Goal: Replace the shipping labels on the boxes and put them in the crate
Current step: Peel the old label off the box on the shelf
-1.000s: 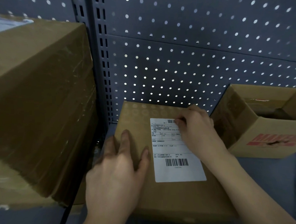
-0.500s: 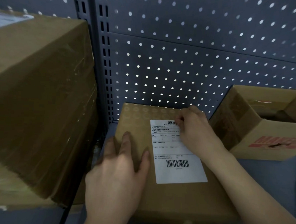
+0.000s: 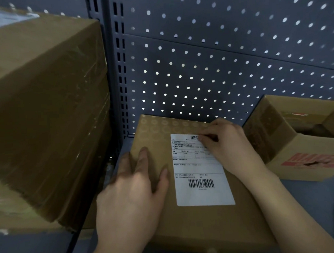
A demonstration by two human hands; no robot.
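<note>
Right hand (image 3: 229,145) pinches the white rectangular shipping label's (image 3: 201,196) far corner; flat left hand (image 3: 127,203) steadies the brown cardboard box (image 3: 204,229). Fast peeling could tear the label.

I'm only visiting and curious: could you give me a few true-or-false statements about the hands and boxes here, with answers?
1. The left hand lies flat on the flat box, beside the shipping label. True.
2. The right hand touches the label's bottom edge by the big barcode. False: its fingers are curled at the label's top right corner.
3. The label has been peeled away. False: it lies flat on the box top.
4. The cardboard box at the right is open on top. True.
</note>
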